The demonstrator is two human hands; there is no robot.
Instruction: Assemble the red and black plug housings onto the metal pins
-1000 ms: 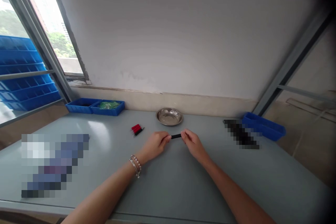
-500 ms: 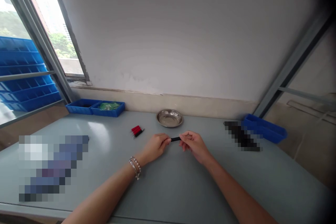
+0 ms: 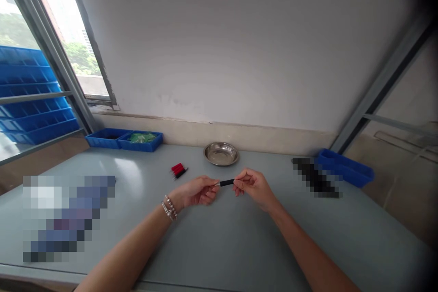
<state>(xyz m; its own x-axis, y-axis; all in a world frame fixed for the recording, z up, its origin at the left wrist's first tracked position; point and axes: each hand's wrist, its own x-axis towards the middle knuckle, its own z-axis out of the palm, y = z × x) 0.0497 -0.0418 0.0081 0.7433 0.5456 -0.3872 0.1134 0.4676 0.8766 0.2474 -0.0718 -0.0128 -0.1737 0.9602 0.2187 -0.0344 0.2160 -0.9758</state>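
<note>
"What sits on that smooth grey table (image 3: 219, 246), seen from my remote desk?"

"I see a round, shiny metal dish (image 3: 221, 154) near the back edge, a cluster of red and black rods (image 3: 178, 171) lying nearer and to its left."

"And the sides?"

"Left, two blue plastic trays (image 3: 141, 147) stand side by side at the back, a bluish, pixelated object (image 3: 73, 214) lying nearer; right, a blue plastic bin (image 3: 356, 174) stands beside a dark, pixelated object (image 3: 315, 177)."

Blue bins (image 3: 27, 75) stand stacked at left, near a window (image 3: 82, 61) and pale wall (image 3: 222, 45).
</note>
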